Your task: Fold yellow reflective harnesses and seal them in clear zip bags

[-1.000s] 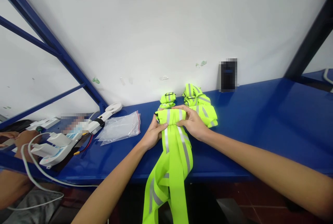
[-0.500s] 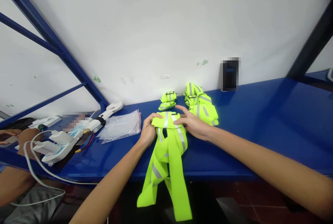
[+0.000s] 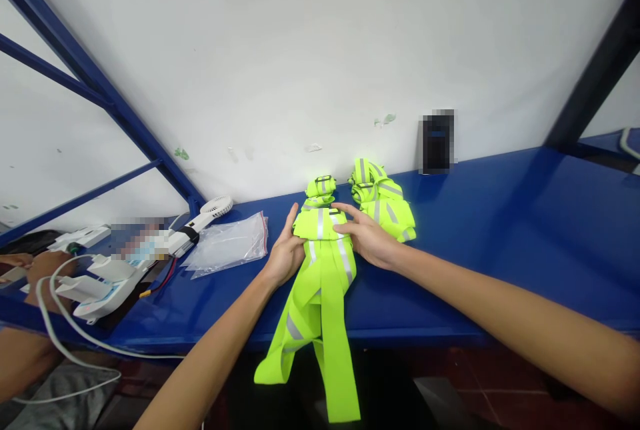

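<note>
Between my hands is a neon-yellow reflective strap vest [image 3: 330,271] with silver stripes, its upper end folded into a flat wad. Loose straps trail from it over the table's front edge. My left hand [image 3: 289,251] holds the left side of the folded part, thumb pointing up along the edge and the other fingers hidden beneath. At the right side, my right hand [image 3: 370,238] grips the fold with its thumb on top and its index finger stretched along the upper edge. Just beyond the fold lie small rolled yellow bundles [image 3: 321,186].
More rolled reflective vests [image 3: 384,207] lie behind my right hand on the blue table [image 3: 480,237]. To the left are clear zip bags [image 3: 227,247], a white handheld fan [image 3: 216,207] and a power strip [image 3: 103,300] with cables. Another person's arm [image 3: 47,273] is at far left.
My left thumb has come off the top of the fold and now points upward beside it. The loose straps have shifted slightly left. My right hand keeps its hold.
</note>
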The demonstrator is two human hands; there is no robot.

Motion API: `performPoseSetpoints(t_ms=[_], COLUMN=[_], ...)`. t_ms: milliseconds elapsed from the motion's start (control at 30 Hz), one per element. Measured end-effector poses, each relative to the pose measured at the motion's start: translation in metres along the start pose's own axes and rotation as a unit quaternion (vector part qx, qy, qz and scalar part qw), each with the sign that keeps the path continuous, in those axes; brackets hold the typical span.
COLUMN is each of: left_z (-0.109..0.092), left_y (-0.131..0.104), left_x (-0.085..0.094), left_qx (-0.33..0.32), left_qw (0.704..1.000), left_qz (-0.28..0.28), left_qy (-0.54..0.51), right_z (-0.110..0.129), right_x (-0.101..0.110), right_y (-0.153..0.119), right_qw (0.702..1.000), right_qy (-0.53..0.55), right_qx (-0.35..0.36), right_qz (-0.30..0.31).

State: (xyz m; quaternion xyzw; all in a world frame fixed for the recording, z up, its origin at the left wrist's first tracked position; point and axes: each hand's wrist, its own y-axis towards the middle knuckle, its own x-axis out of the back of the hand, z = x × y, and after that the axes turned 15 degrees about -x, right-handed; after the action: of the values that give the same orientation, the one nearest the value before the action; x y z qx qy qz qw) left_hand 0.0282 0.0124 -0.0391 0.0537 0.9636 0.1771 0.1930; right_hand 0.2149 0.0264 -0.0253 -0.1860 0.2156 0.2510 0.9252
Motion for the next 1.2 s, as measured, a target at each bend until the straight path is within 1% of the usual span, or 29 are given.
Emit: performPoseSetpoints(t_ms=[100,200,300,467,567,700,867,1033,1100,1200], left_z=[0.004,0.002,-0.003,-0.006,-0.007,-0.008,-0.004,0.004,0.002,-0.005], left_y=[0.0,0.002,0.003,0.002,0.002,0.002,0.0,0.001,0.001,0.001], left_x=[-0.001,0.0,0.002,0.003,0.0,-0.002,0.003,0.007,0.006,0.002], left_qx=[0.025,0.087,0.145,0.186,0.188,0.176,0.172,0.134,0.138,0.164], left_qw=[0.999,0.995,0.989,0.977,0.972,0.971,0.966,0.978,0.98,0.98], left_qz=[-0.006,0.015,0.039,0.078,0.095,0.108,0.123,0.103,0.098,0.097], left_qy=[-0.03,-0.056,-0.014,0.072,0.106,0.123,0.149,0.122,0.105,0.056], right_z=[-0.002,-0.004,-0.006,-0.007,-0.006,-0.004,-0.006,-0.009,-0.009,-0.007], right_x=[0.001,0.0,-0.001,-0.001,-0.001,-0.002,-0.002,0.0,0.0,-0.001], right_y=[0.003,0.004,0.005,0.005,0.003,0.001,0.002,0.004,0.003,0.004], right_qw=[0.999,0.998,0.997,0.994,0.994,0.995,0.994,0.986,0.983,0.975], right_qy=[0.011,0.028,0.029,0.008,0.004,0.002,-0.019,-0.089,-0.104,-0.13], right_qx=[0.039,0.062,0.074,0.104,0.106,0.098,0.105,0.137,0.148,0.175], right_qz=[-0.003,-0.008,-0.022,-0.017,-0.015,-0.016,-0.01,-0.034,-0.038,-0.041])
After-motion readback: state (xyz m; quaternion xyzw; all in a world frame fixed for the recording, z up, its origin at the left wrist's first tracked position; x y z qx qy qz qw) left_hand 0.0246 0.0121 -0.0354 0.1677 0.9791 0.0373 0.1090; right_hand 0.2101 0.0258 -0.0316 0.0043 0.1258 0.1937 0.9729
